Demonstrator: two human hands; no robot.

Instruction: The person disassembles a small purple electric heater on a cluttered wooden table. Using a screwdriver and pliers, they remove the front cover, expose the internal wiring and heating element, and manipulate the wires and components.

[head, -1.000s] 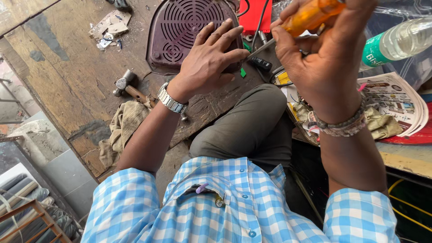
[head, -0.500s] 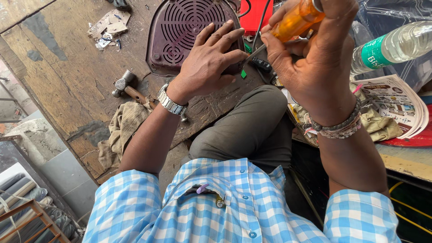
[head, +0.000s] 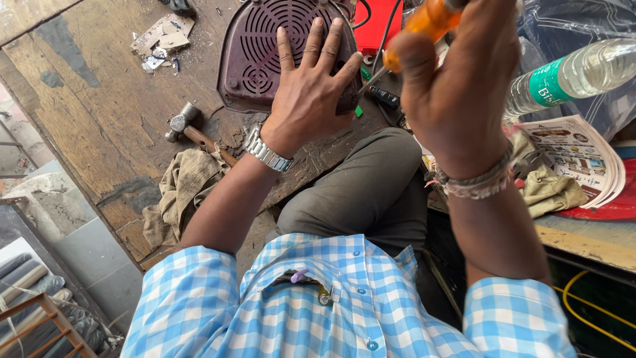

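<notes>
Left hand lay flat, fingers spread, on the maroon vented cover on the workbench; right hand gripped the orange-handled screwdriver, tip at the cover's edge, cover not yet off.

A clear plastic bottle lies tilted at the right edge of the workbench. A green label with white print wraps its middle. Below it, a stack of printed leaflets, white with multicoloured panels, rests partly on a red tray. Torn cardboard scraps lie near the bench's far left corner.
</notes>
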